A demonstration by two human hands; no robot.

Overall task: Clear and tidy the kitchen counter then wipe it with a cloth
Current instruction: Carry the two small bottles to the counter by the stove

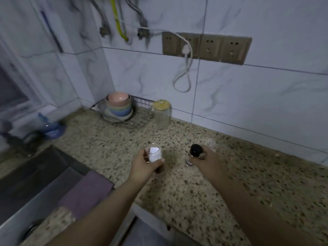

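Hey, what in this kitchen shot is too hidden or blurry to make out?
Head view only:
- Small jar: contents unclear; left hand covers its base.
- Black-capped bottle: label hidden by right hand.
- Blue object at left: motion-blurred, unidentifiable.
- Sink: cut off by the frame's left edge.
- Lidded jar: contents too dim.

Two hands were in view: the left hand [144,163] gripped one small glass jar [154,154], the right hand [206,159] one dark-capped bottle [195,151]. Beyond the fingers stood one stack of bowls [118,107], one lidded glass jar [161,114] and four wall sockets [206,47]. One purple cloth [85,190] lay left of the left wrist.
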